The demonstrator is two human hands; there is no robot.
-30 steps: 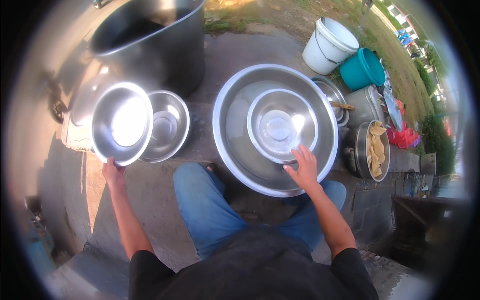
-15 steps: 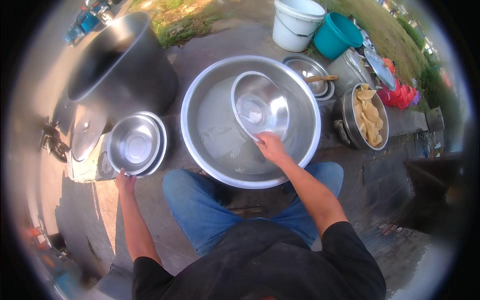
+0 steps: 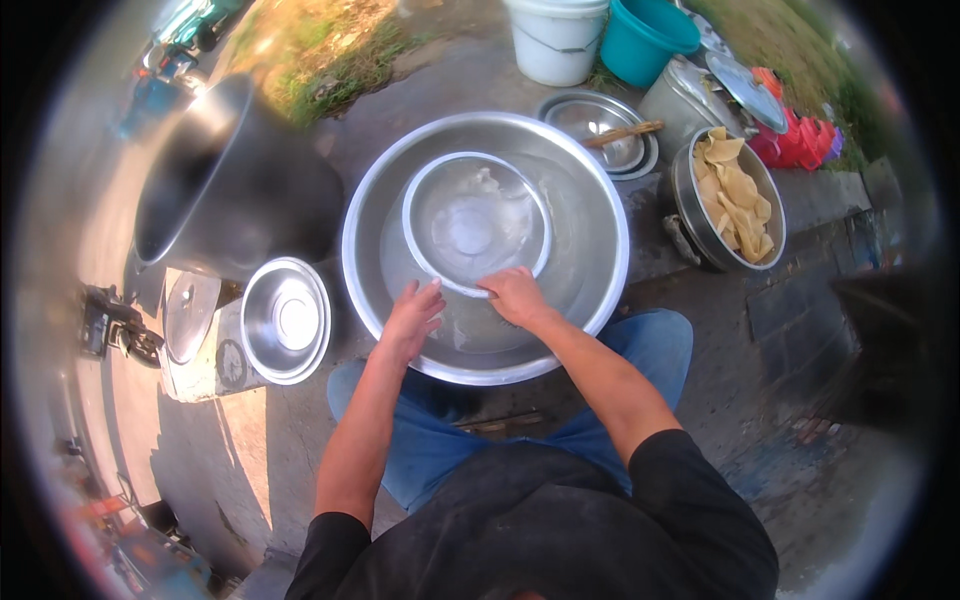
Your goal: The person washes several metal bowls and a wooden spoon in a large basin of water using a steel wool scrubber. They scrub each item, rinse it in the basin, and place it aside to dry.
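Observation:
A large metal basin (image 3: 358, 250) of cloudy water stands between my knees. Inside it a smaller metal bowl (image 3: 470, 225) lies nearly level, with some water in it. My right hand (image 3: 512, 297) is closed on the bowl's near rim. Over the basin's near left part, just short of the bowl's rim, my left hand (image 3: 410, 320) hangs with its fingers apart and nothing in them. On the ledge to the left sit stacked metal bowls (image 3: 285, 322), one inside another, apart from both hands.
A big dark pot (image 3: 240, 190) stands at the left, beside a round lid (image 3: 192, 315). To the right are a pot of pale, flat pieces (image 3: 738, 195) and metal bowls with a wooden stick (image 3: 622, 134). White (image 3: 557, 40) and teal (image 3: 648, 40) buckets stand at the back.
My left hand has let go of the stacked bowls and moved right, over the basin. The bowl in my right hand has gone from tilted to nearly level and shifted left in the water.

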